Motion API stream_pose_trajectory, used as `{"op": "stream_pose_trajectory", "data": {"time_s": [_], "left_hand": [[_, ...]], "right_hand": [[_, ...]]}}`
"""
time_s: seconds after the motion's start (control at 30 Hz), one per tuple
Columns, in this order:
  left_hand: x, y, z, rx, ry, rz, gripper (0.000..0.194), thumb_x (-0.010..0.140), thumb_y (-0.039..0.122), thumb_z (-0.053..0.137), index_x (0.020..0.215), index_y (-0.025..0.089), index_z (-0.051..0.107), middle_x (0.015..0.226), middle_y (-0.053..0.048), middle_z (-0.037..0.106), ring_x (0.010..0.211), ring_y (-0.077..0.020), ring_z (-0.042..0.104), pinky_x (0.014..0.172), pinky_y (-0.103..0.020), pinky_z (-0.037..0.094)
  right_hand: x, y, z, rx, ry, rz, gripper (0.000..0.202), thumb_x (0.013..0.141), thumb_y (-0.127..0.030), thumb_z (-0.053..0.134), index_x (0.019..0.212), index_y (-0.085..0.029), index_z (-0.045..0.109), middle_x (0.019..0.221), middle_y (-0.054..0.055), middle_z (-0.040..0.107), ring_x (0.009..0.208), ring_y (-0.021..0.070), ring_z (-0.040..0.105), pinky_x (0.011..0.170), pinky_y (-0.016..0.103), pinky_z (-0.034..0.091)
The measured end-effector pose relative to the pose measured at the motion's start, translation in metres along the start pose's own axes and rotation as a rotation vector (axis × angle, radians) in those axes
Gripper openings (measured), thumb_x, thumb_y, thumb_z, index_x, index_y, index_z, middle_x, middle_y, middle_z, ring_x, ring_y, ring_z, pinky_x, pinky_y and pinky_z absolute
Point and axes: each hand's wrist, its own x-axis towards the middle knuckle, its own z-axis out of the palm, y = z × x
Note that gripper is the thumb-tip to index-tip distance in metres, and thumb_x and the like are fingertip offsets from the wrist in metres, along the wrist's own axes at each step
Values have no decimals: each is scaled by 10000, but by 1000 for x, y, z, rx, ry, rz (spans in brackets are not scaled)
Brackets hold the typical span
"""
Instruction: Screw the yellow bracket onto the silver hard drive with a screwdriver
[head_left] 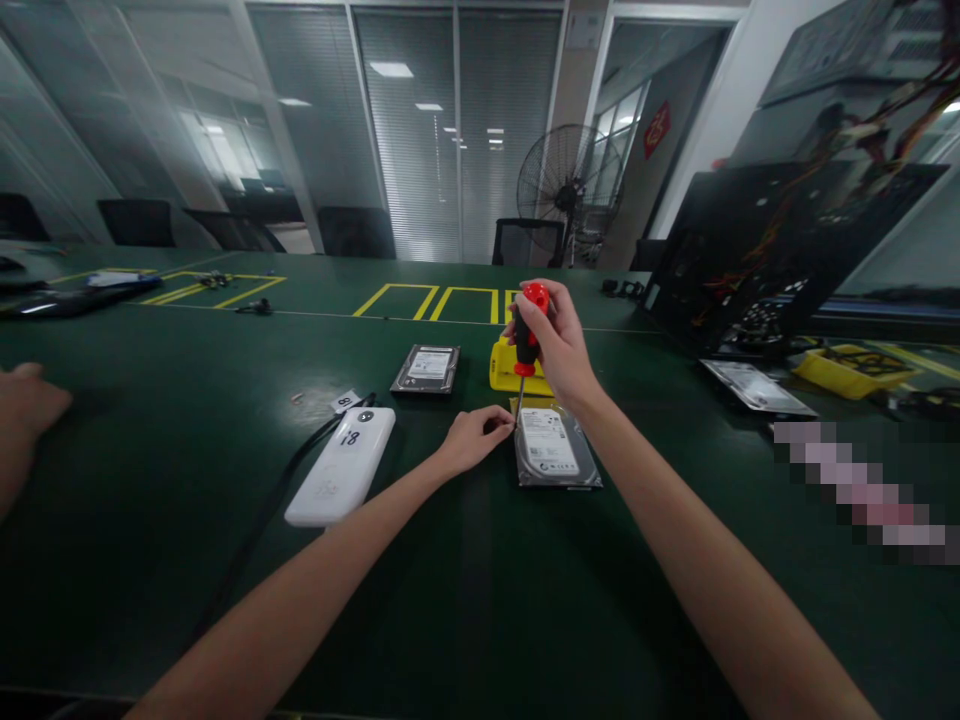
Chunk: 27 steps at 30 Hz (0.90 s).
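Screwdriver [527, 345] at drive [555, 445]; white case [343, 470] seemingly reads "i8".

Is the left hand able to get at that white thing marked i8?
Probably yes: the left hand is at the hard drive's edge, but the white i8 slab lies close by on its left, with nothing visible on top or between them.

On the desk [472, 580] to my left I see a white device [341, 470] marked i8, a black cable [281, 485] beside it; across from me stand dark chairs [529, 242] and a caged fan [568, 190]
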Motion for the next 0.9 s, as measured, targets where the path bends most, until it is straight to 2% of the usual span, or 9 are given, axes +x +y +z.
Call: {"op": "stream_pose_trajectory", "data": {"time_s": [0.17,0.37,0.57,0.73,0.9], "left_hand": [[-1,4,-1,2,-4,-2,189,856,287,507,921,186,653,892,-11,689,802,-161,607,731,-256,438],[-1,2,0,15,-4,8,199,863,295,499,923,183,653,880,-9,686,787,-157,603,715,-249,433],[1,0,1,18,-4,14,192,864,289,499,918,178,645,884,-6,686,795,-152,602,724,-246,426],[0,2,0,10,-1,17,184,863,281,504,912,173,645,887,-11,685,795,-155,599,718,-249,422],[0,1,0,-2,-2,15,184,864,280,506,915,170,644,882,-13,684,777,-152,595,707,-249,420]], "right_hand": [[-1,-1,2,-3,-43,-28,323,824,-462,562,1068,-303,423,905,-4,573,690,109,570,627,278,501],[-3,-6,2,-61,-29,-62,324,852,-452,529,1142,-324,461,868,0,546,684,126,544,677,319,502],[2,5,-2,14,-33,-52,326,874,-457,481,1165,-312,456,865,-3,518,670,107,530,646,283,496],[2,5,-2,5,-32,-43,313,838,-434,557,1109,-304,469,905,1,511,704,106,549,656,280,511],[1,-3,1,-33,-5,-52,335,790,-398,629,1042,-286,439,857,-10,509,679,111,560,644,294,523]]}}
